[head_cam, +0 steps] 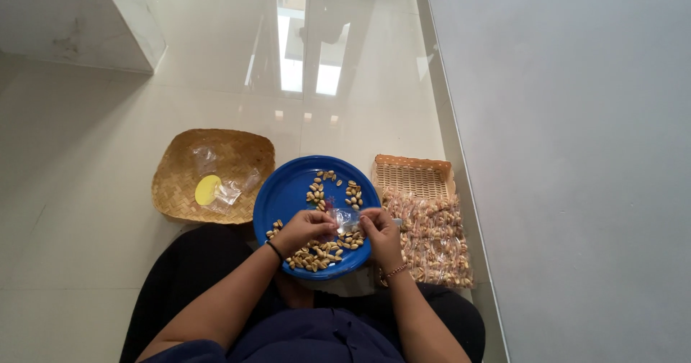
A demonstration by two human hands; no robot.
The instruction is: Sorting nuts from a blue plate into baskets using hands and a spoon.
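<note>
The person sits on the pale tiled floor [93, 154] with a round blue plate [288, 190] resting on the lap. Shelled-looking tan nuts [317, 253] lie scattered across the plate, most of them grouped at its near edge and a smaller cluster near its centre.

Both hands meet above the near half of the plate. The left hand [306, 228] and the right hand [380, 232] each pinch one end of a small clear plastic packet [344, 221], fingers closed on it, holding it just over the nuts.

To the left of the plate sits a woven bamboo tray [180, 183] containing empty clear wrappers [234, 187] and a yellow disc [207, 189]. To the right, a rectangular woven basket [414, 170] holds a pile of filled clear packets [435, 241], beside the grey wall [576, 154].
</note>
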